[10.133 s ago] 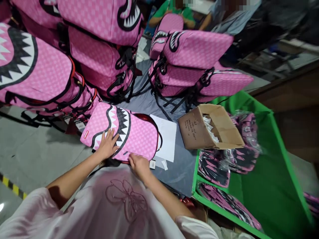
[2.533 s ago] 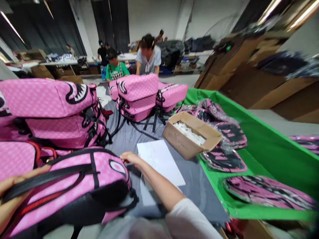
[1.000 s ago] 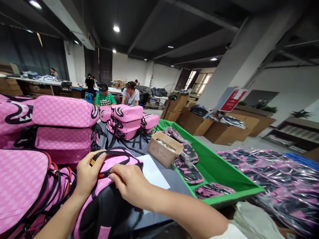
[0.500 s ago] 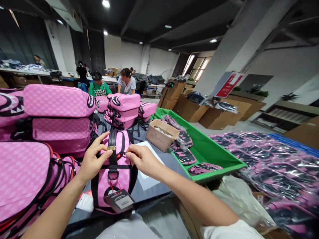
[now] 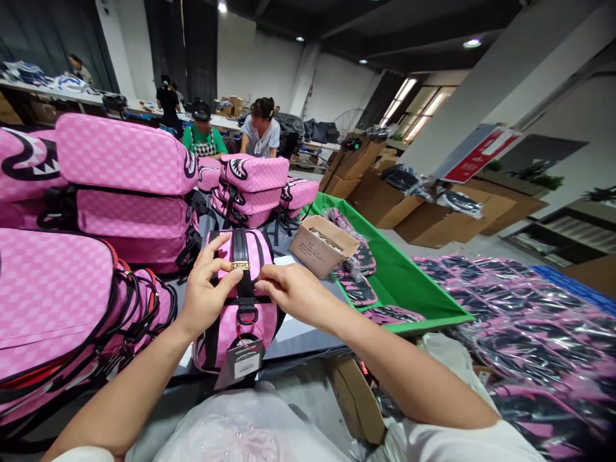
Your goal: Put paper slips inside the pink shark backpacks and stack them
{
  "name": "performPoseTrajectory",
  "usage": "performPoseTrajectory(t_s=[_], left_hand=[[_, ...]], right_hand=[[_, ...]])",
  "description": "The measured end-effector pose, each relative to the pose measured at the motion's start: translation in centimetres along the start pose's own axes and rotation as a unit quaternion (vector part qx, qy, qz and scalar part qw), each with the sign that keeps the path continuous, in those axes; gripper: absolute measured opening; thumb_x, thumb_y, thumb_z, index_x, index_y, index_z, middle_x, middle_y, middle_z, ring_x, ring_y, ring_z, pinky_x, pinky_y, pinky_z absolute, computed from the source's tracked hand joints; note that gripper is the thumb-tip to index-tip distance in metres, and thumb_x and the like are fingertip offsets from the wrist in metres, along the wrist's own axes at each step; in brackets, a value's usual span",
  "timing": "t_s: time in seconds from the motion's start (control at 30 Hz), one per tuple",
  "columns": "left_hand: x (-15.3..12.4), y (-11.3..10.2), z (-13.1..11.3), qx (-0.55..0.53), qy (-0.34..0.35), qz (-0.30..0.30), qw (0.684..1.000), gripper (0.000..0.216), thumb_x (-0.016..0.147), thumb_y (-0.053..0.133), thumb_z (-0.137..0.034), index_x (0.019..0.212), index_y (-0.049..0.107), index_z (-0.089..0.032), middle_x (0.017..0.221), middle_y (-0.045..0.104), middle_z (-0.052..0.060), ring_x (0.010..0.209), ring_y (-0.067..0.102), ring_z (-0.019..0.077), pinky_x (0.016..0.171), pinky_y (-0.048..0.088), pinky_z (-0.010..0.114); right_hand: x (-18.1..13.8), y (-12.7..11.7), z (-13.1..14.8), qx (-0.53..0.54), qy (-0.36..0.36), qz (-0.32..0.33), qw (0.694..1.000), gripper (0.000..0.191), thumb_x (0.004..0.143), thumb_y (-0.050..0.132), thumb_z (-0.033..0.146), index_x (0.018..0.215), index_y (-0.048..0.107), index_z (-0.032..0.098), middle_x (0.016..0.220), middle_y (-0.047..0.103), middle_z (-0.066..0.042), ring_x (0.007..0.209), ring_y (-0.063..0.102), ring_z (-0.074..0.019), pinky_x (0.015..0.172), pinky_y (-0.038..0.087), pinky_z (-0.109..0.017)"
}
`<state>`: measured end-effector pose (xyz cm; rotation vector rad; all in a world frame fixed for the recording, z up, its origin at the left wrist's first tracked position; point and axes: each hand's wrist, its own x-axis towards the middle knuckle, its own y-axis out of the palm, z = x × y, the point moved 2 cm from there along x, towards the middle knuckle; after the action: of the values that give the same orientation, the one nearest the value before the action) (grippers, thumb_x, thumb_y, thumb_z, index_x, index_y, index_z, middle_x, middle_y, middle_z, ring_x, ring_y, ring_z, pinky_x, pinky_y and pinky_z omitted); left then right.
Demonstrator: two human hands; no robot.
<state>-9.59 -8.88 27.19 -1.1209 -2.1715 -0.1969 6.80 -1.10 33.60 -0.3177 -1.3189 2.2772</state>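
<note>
A small pink checkered bag (image 5: 224, 343) with black straps stands on the dark table in front of me. My left hand (image 5: 206, 285) is closed, thumb and fingertips pinching a gold metal plate (image 5: 240, 265) on the bag's black strap (image 5: 239, 242). On the bag's right side my right hand (image 5: 289, 289) is closed in a pinch; what lies between its fingertips is hidden. Below the strap sits a black D-ring (image 5: 248, 314). From a red cord hangs a dark hang tag (image 5: 245, 362) with a white label.
Pink backpacks (image 5: 129, 154) are stacked at left, others farther back. An open cardboard box (image 5: 322, 247) stands right of the bag, beside a green bin (image 5: 433, 298) holding wrapped pink items. More plastic-wrapped bags (image 5: 529, 321) lie at far right. Several people work beyond the table.
The camera view has tilted and shifted, so the bag and both hands sit farther right and higher in the picture. My left hand stays on the gold plate, the right at the bag's side.
</note>
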Motion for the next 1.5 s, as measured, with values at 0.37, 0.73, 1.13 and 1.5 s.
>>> performPoseTrajectory(t_s=[0.37,0.73,1.13,1.5], left_hand=[[-0.5,1.8,-0.7,0.048,0.029,-0.006,0.998,0.016,0.093,0.061,-0.030,0.080,0.060,-0.021,0.144,0.056,0.009,0.133,0.052,0.0262,0.113,0.037,0.050],[0.2,3.4,-1.3,0.084,0.076,0.037,0.993,0.017,0.097,0.053,-0.027,0.082,0.057,-0.021,0.142,0.056,0.010,0.132,0.052,0.0258,0.110,0.041,0.048],[6.1,4.7,1.3,0.135,0.253,0.189,0.939,0.023,0.088,0.052,-0.021,0.108,0.063,-0.022,0.115,0.071,0.010,0.119,0.063,0.0254,0.105,0.046,0.048],[13.2,4.1,-2.0,0.353,0.361,0.219,0.835,0.017,0.082,0.048,-0.015,0.086,0.064,-0.019,0.083,0.070,0.008,0.078,0.065,0.0225,0.069,0.050,0.032]], right_hand=[[0.5,1.3,-2.3,0.066,-0.032,-0.045,0.996,0.016,0.090,0.058,0.013,0.077,0.065,0.018,0.070,0.064,0.002,0.064,0.052,-0.0107,0.062,0.031,-0.021],[-0.4,1.3,-4.2,0.083,-0.061,-0.107,0.989,0.015,0.090,0.060,0.013,0.082,0.071,0.019,0.074,0.070,0.001,0.067,0.058,-0.0125,0.065,0.035,-0.023],[-1.1,2.0,-4.9,0.094,-0.075,-0.138,0.983,0.022,0.090,0.055,0.009,0.070,0.062,0.017,0.068,0.062,0.003,0.065,0.052,-0.0105,0.068,0.032,-0.025],[-6.4,5.1,-17.7,0.359,0.087,-0.397,0.840,0.051,0.084,0.060,0.063,0.115,0.064,0.022,0.122,0.068,-0.014,0.106,0.066,-0.0255,0.092,0.050,-0.039]])
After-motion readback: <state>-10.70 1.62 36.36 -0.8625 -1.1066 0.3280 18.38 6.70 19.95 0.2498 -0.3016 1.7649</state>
